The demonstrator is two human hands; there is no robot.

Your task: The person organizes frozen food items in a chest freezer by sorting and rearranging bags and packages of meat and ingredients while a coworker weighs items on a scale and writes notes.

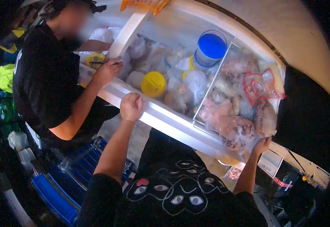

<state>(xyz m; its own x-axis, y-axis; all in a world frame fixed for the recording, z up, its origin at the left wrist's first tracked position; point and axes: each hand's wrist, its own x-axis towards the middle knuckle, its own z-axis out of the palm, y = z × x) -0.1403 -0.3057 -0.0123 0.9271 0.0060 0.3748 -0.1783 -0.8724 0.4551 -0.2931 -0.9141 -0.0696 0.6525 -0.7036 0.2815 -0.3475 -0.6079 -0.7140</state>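
Observation:
A white chest freezer (161, 120) stands before me, its inside packed with bagged food. My left hand (131, 106) is closed over the front rim, fingers curled. A tub with a yellow lid (153, 84) lies inside, just beyond it. At the right front corner my right hand (262, 145) is closed on the rim, partly hidden. Right above that hand rests a clear bag with handwriting (266, 119). Beside it are frosty bags of meat (236, 130) and a red-edged printed bag (261, 87). A white wire divider (215, 81) separates these from the rest.
A clear bucket with blue (211, 47) stands at the back. To my left a person (48, 75) in black leans over the freezer, one hand (108, 72) near a white crossbar (129, 32). An orange packet (146, 4) lies atop it. Blue slatted crates (80, 166) are lower left.

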